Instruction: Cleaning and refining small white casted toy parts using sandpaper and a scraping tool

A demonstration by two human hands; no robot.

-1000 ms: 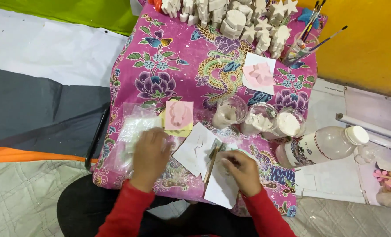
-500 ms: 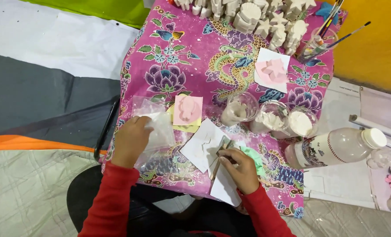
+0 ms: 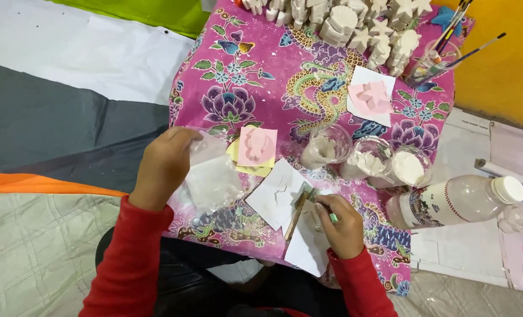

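A low table under a pink flowered cloth (image 3: 255,70) stands on grey, white and orange mats, with a yellow wall at the right. White plaster figures (image 3: 355,23) crowd its far edge, with a cup of brushes (image 3: 431,58) at the far right corner. Three clear cups (image 3: 367,158) of white paste sit mid-table, a pink mould (image 3: 256,145) on yellow paper left of them, another pink mould (image 3: 371,97) on white paper behind. A plastic bottle (image 3: 455,202) lies off the right edge.

The near edge is crowded: white papers (image 3: 276,194) overhang it, and free cloth shows only at the far left corner.

The left hand (image 3: 163,167) grips a clear bag (image 3: 211,176) of white powder at the near left edge. The right hand (image 3: 340,226) is closed around a small green-tipped tool over the papers, beside a wooden stick (image 3: 296,214).

Since the earlier frames the left hand has lifted off the bag's middle and taken its upper left edge; the right hand has barely shifted.
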